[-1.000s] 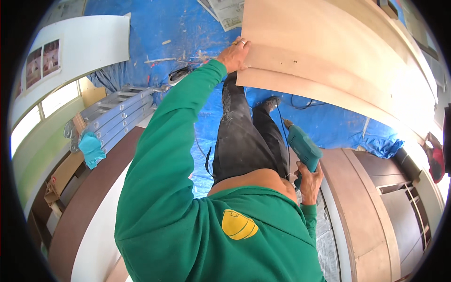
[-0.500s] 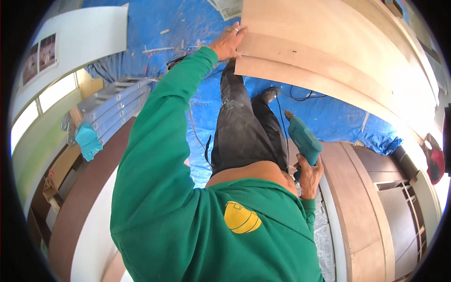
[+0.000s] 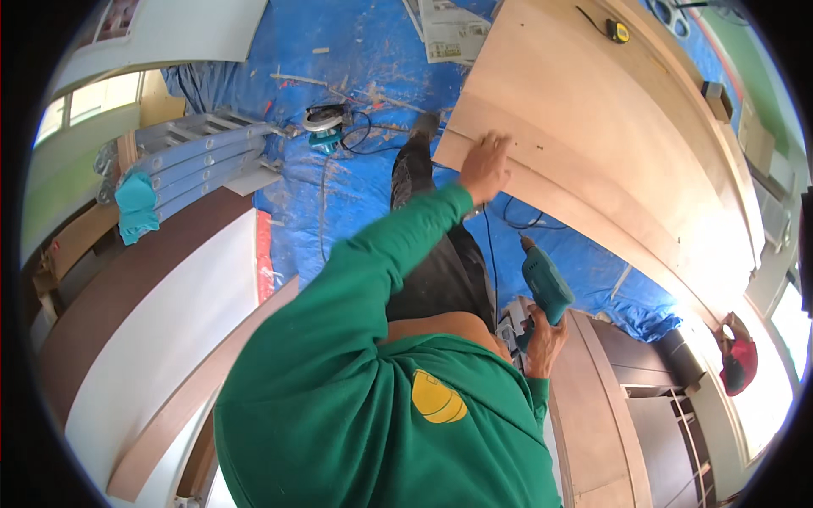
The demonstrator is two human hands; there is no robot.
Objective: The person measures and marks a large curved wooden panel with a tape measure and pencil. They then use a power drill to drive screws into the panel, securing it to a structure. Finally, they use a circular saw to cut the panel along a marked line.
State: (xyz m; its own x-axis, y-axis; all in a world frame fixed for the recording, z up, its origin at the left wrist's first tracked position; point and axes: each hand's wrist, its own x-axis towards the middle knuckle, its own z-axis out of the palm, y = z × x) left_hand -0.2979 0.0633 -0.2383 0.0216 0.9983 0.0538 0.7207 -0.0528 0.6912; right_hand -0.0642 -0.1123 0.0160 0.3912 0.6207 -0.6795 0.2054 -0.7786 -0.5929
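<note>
My right hand [image 3: 546, 339] is wrapped round the handle of a teal power drill [image 3: 546, 279], its chuck pointing up and away from me. A cord runs down near my legs. My left hand [image 3: 487, 169] reaches across to the near left part of a large light plywood panel [image 3: 610, 135]. Its fingers look stretched out and slightly blurred, with nothing visible in them. Whether they touch the panel or hover just over it is hard to tell. Small dark marks, like screws or holes, dot the panel along a raised strip.
A blue tarp [image 3: 288, 186] with debris covers the floor. On it lies a circular saw [image 3: 323, 127] with its cable. A folded ladder [image 3: 207, 157] stands left, a tape measure [image 3: 616, 31] lies on the panel, and newspaper [image 3: 453, 34] is behind. A red-and-black cap [image 3: 738, 360] is at the right.
My left hand has moved from the panel's left edge rightward and nearer, over its near strip. The view has turned, bringing the circular saw into sight. The drill stays in my right hand.
</note>
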